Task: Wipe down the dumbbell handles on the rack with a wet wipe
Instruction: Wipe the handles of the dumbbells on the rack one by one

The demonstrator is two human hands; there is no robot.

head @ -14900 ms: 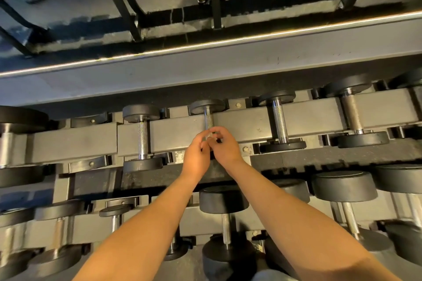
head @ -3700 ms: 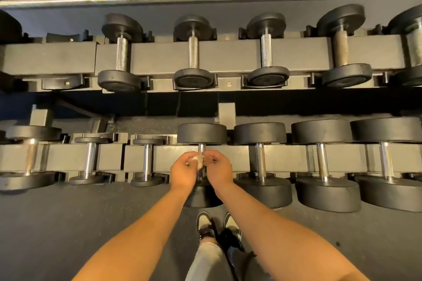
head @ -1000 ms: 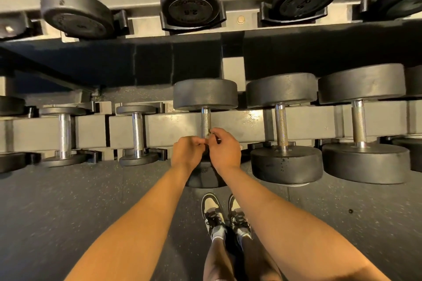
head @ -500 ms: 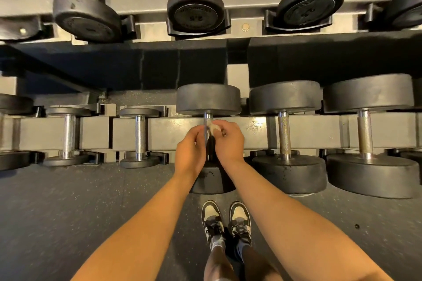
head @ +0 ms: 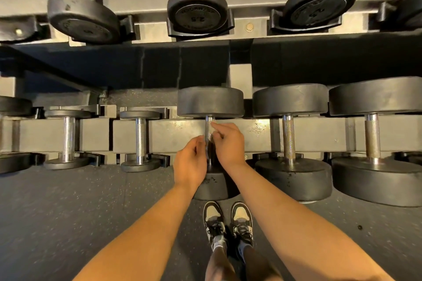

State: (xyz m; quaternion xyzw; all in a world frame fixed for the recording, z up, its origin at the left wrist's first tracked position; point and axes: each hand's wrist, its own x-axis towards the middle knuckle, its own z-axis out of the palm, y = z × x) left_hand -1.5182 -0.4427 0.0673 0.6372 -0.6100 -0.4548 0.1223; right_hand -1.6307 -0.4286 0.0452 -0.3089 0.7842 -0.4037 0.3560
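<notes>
The dumbbell I work on lies in the lower rack tier, its chrome handle (head: 208, 129) running between a far head (head: 210, 101) and a near head (head: 213, 187). My right hand (head: 228, 142) pinches a small white wet wipe (head: 214, 127) against the right side of the handle, near the far head. My left hand (head: 190, 163) sits a little lower, fingers curled against the handle's left side. I cannot see whether it also holds an end of the wipe.
The lower tier (head: 173, 134) also holds two small dumbbells (head: 140, 139) to the left and two big ones (head: 288, 139) to the right. Upper-tier dumbbell heads (head: 197, 11) overhang. My shoes (head: 228, 221) stand on dark rubber floor (head: 80, 212) just below the near head.
Over the last second both hands slid up the handle from its near end toward the far head. The right hand now leads with the wipe. The dumbbell has not moved.
</notes>
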